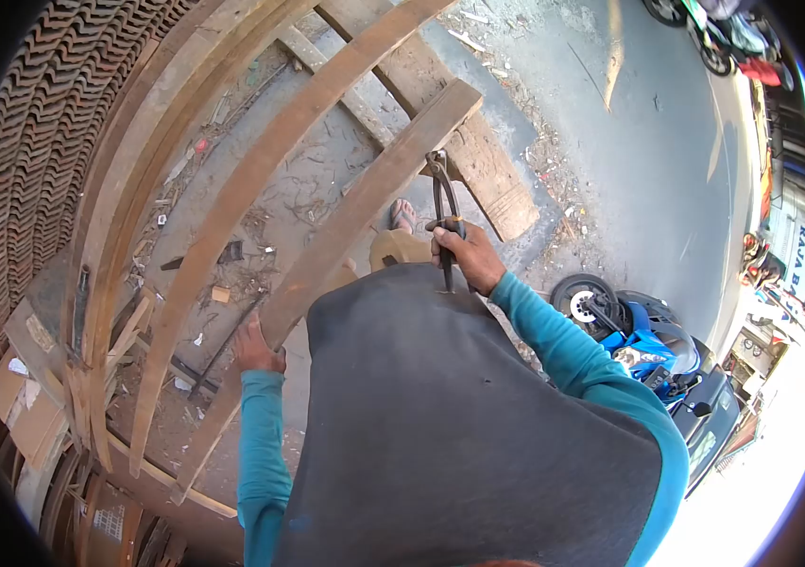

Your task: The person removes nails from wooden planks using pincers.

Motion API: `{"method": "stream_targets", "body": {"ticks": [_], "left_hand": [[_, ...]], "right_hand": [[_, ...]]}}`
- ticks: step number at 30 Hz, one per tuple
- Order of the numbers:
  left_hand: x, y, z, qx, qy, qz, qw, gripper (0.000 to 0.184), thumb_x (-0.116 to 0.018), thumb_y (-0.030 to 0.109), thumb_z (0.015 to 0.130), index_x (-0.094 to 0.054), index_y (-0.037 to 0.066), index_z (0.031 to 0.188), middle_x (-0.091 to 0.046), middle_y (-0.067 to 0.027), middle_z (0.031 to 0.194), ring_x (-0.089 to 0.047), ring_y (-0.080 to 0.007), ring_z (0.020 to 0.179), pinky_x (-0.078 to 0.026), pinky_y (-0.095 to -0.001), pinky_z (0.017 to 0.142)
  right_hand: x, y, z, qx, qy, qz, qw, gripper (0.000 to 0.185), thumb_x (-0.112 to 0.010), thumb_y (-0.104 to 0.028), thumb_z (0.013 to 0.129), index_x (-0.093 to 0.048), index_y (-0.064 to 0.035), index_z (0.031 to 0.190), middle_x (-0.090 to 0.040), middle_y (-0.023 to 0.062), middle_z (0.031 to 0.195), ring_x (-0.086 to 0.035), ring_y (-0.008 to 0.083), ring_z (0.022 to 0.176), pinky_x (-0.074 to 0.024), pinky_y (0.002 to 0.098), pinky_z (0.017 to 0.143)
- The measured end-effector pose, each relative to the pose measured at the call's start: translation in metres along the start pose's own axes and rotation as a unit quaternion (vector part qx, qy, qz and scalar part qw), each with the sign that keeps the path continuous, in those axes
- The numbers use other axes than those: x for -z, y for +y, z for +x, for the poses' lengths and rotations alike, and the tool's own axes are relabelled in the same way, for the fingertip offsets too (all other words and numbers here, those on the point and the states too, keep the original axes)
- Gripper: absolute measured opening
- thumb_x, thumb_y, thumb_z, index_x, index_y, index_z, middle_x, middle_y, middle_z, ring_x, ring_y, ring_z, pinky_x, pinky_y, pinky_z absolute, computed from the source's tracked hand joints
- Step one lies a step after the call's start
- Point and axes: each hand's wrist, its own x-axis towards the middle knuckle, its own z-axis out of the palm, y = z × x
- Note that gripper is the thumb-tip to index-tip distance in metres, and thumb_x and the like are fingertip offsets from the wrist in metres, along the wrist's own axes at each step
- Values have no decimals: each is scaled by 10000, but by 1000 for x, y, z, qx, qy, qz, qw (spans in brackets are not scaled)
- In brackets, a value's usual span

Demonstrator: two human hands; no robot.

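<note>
My right hand (469, 257) grips the handles of long metal pincers (438, 194). Their jaws are at the edge of a long wooden plank (355, 213), near its far end; whether they bite on a nail is too small to tell. My left hand (257, 346) is closed around the same plank further down, its fingers partly hidden. The plank slants from lower left to upper right, with its far end over a thick board (492, 180). A thin dark rod (229, 348) shows beside my left hand; I cannot tell whether they touch.
Another long plank (223, 222) runs alongside on the left, with more timber (128, 189) beyond it. Stacked roof tiles (48, 123) stand at far left. Wood scraps and shavings litter the ground. A blue motorcycle (648, 345) is parked on the right beside the road (648, 161).
</note>
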Motion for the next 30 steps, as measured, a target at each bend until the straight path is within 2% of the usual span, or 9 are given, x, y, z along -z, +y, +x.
{"method": "stream_targets", "body": {"ticks": [3, 5, 7, 14, 23, 26, 28, 29, 30], "left_hand": [[6, 1, -3, -7, 9, 0, 1000, 1022, -887, 140, 578, -372, 107, 1460, -525, -209, 1156, -523, -433, 1113, -412, -547, 961], [6, 2, -1, -17, 14, 1, 1000, 1009, -883, 137, 585, -377, 101, 1456, -524, -208, 1158, -523, -434, 1111, -412, -547, 960], [4, 2, -3, -2, 13, 14, 1000, 983, -876, 138, 600, -385, 101, 1451, -523, -205, 1171, -521, -435, 1116, -416, -536, 961], [2, 0, -3, 21, 4, 1, 1000, 1005, -882, 159, 602, -376, 147, 1471, -529, -183, 1198, -533, -429, 1115, -430, -523, 957], [-6, 2, -8, 21, 45, 28, 998, 1075, -906, 174, 562, -364, 190, 1491, -531, -184, 1192, -540, -432, 1091, -435, -532, 943], [-8, 0, -8, 21, 54, 30, 998, 1081, -905, 174, 559, -363, 200, 1494, -531, -194, 1189, -534, -437, 1094, -426, -542, 952], [-8, 0, -6, 22, 54, 41, 997, 1086, -901, 172, 558, -359, 200, 1498, -530, -201, 1189, -527, -437, 1107, -418, -545, 957], [-9, 1, -7, 25, 54, 40, 997, 1086, -901, 172, 558, -359, 200, 1498, -530, -201, 1189, -527, -437, 1107, -418, -545, 957], [-7, 2, -6, 24, 52, 32, 998, 1084, -898, 170, 558, -358, 193, 1498, -529, -203, 1190, -523, -438, 1114, -410, -546, 966]], "right_hand": [[21, -4, 0, 47, -29, -6, 998, 491, -534, -237, 985, -479, 52, 1378, -690, 80, 947, -659, 154, 861, -508, 281, 782], [39, -26, -2, 2, -41, -44, 998, 603, -535, -158, 937, -378, 44, 1483, -707, 145, 1110, -685, 189, 972, -524, 307, 880], [56, -29, 1, -5, -49, -10, 999, 645, -502, -150, 896, -362, 51, 1492, -702, 149, 1143, -698, 204, 993, -522, 295, 840], [115, -42, 24, -71, -164, 70, 981, 691, -469, -68, 870, -261, 74, 1514, -614, 299, 1273, -665, 360, 1131, -527, 417, 1023], [162, -76, 43, -161, -266, 96, 946, 654, -534, -138, 880, -352, 87, 1466, -594, 360, 1257, -638, 456, 1139, -501, 532, 1026], [168, -72, 49, -172, -279, 101, 939, 554, -541, -192, 920, -450, 85, 1392, -653, 298, 1151, -679, 425, 1056, -529, 531, 991], [169, -65, 52, -218, -278, 110, 929, 453, -543, -263, 962, -551, 67, 1273, -664, 170, 945, -714, 343, 902, -569, 517, 923], [166, -60, 51, -225, -289, 141, 920, 369, -541, -302, 993, -608, 31, 1138, -602, 68, 819, -690, 213, 756, -611, 443, 752], [161, -58, 50, -238, -293, 157, 913, 349, -546, -324, 996, -607, 8, 1085, -561, 42, 785, -622, 174, 681, -583, 409, 684]]}}
